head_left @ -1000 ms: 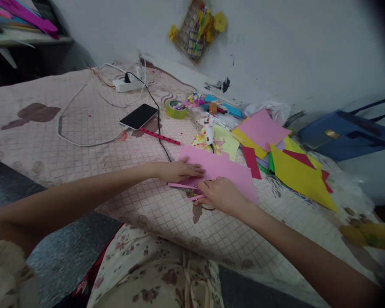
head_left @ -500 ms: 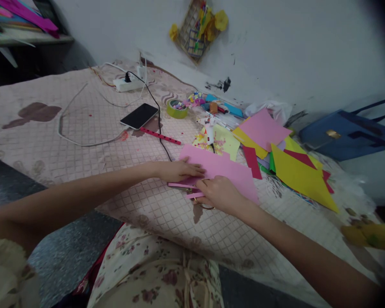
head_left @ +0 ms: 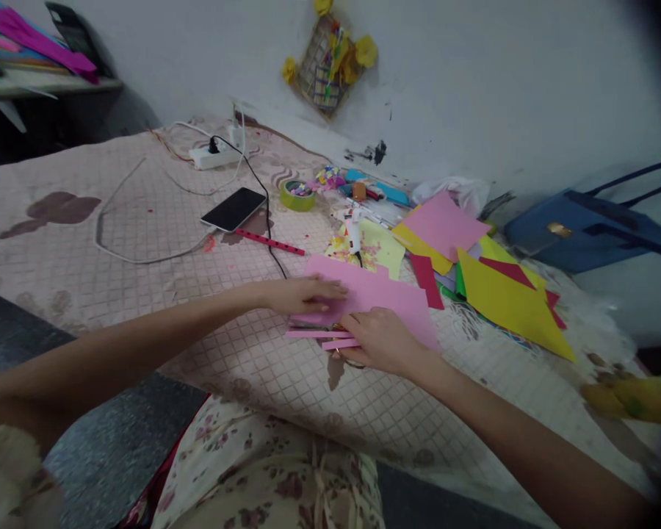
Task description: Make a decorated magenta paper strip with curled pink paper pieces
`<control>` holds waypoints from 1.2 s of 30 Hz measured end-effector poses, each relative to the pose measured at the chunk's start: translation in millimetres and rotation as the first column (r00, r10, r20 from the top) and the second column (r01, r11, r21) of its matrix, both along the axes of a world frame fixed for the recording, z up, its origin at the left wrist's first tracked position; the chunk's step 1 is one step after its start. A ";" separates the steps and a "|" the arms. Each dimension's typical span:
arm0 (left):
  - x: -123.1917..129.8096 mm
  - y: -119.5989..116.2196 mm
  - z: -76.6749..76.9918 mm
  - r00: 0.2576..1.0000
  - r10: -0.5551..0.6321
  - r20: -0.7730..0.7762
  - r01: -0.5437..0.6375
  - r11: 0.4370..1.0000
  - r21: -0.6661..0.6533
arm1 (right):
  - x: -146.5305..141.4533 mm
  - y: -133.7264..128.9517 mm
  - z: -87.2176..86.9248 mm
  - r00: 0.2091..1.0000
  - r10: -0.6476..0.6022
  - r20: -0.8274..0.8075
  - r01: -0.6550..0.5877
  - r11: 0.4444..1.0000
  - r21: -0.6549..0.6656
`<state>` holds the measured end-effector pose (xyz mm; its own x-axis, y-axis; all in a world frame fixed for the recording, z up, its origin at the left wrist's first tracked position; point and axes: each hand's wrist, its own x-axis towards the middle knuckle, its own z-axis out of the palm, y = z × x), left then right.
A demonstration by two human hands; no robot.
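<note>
A pink sheet (head_left: 385, 294) lies on the patterned cloth near the table's front. My left hand (head_left: 302, 294) rests flat on its left part, fingers stretched to the right. My right hand (head_left: 383, 339) is closed round the handles of scissors (head_left: 337, 353) at the sheet's front edge; the blades are mostly hidden by paper. Two narrow pink strips (head_left: 308, 334) lie along that edge, beside the scissors. Just behind the sheet, a white glue gun (head_left: 353, 234) stands over pale yellow paper (head_left: 383, 246).
A phone (head_left: 234, 209), a red strip (head_left: 269, 242), green tape (head_left: 297, 197) and a power strip (head_left: 214, 157) lie behind my left hand. Coloured sheets (head_left: 512, 308) and a blue bag (head_left: 584, 231) are at the right. A black cable runs to the pink sheet.
The scissors' blades, partly visible before, are now mostly covered by paper, and the front pink strip has shifted. The whole view has moved slightly. My left hand still lies on the sheet.
</note>
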<state>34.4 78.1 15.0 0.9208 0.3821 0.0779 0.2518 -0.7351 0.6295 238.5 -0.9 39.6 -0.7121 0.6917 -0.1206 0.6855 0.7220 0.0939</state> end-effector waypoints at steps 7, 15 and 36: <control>7.0 -37.0 28.4 0.956 0.273 0.106 -0.287 0.946 0.153 | 10.5 -5.6 0.4 0.996 -0.085 -0.006 0.085 0.996 0.004; 20.6 -58.9 21.4 0.956 0.290 -0.053 -0.266 0.926 0.267 | 13.4 -10.8 -0.1 0.987 -0.159 -0.036 0.158 0.987 -0.016; 53.5 -2.3 5.3 0.773 0.587 0.238 -0.090 0.474 -0.876 | 156.1 25.7 -7.2 0.379 -0.696 -0.610 0.828 0.550 -0.113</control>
<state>87.8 75.8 20.4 0.6289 0.7731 -0.0825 -0.1343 0.2125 0.9679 394.6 24.8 32.4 0.2528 0.9314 0.2618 0.8960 -0.1233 -0.4266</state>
